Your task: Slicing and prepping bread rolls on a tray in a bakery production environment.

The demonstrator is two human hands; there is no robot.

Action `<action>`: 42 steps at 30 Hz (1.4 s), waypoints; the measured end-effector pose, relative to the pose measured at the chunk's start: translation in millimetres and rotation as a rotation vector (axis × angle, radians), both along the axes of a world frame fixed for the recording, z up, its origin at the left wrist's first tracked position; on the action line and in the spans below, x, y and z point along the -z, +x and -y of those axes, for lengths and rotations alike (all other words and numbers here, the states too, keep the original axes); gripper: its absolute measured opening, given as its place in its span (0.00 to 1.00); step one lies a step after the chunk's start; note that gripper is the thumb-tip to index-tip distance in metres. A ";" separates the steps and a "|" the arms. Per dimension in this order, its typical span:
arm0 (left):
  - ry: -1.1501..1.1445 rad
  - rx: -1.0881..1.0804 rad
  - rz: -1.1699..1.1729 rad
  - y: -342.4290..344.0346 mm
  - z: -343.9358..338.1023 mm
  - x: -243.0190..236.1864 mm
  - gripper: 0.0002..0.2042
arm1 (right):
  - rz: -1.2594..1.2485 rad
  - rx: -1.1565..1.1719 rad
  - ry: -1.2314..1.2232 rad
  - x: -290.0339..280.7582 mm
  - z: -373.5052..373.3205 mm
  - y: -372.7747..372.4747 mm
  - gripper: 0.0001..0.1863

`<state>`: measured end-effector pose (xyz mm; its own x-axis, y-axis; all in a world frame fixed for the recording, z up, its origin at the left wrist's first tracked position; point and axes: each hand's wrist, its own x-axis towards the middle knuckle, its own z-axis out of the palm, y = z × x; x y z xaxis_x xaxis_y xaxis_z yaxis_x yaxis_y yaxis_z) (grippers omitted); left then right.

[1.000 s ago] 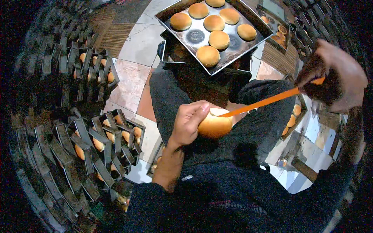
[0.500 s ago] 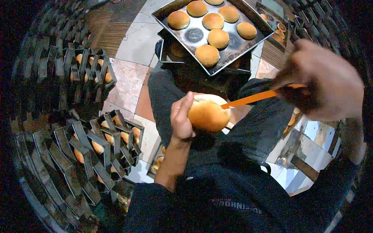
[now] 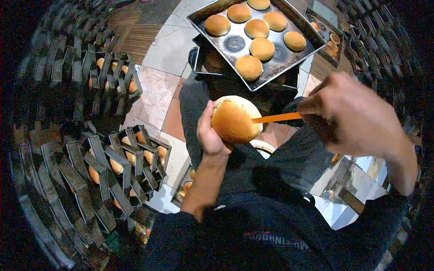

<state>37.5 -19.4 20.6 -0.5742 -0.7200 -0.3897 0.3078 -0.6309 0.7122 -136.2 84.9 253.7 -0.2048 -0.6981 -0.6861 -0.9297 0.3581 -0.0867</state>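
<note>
A round, golden-topped bun [image 3: 231, 122] rests in my left hand [image 3: 211, 135], tilted so that its pale side shows along the upper right. My left thumb lies along the bun's edge, and the fingers pass out of sight beneath it. From the right, my right hand [image 3: 357, 115] grips a flat orange blade-like strip [image 3: 278, 118]. The strip's tip meets the right side of the bun; how deep it goes I cannot tell. My right fingers are curled and somewhat blurred, hiding the strip's other end.
Ahead of my knees, a metal tray [image 3: 291, 55] bearing several buns sits atop another dark tray [image 3: 209, 63]. Stacked trays with buns [image 3: 108, 169] crowd the left. Another bun tray [image 3: 332, 31] stands at the far right. A pale rounded rim [image 3: 263, 145] shows between my legs.
My left hand has turned the bun, showing more of its pale edge. My right hand has moved lower and left, and the strip now lies nearly level against the bun.
</note>
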 end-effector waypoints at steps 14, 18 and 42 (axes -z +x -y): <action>0.157 -0.112 -0.227 -3.3 22.7 -7.0 0.19 | 0.136 0.033 -0.326 28.5 -38.7 -15.6 0.32; 0.142 -0.152 -0.138 -17.5 16.4 -7.1 0.20 | 0.062 0.075 -0.218 36.1 -31.8 -2.4 0.35; -1.064 0.207 0.714 -210.8 145.7 65.0 0.26 | 0.402 1.128 -1.448 228.0 -57.2 -131.4 0.11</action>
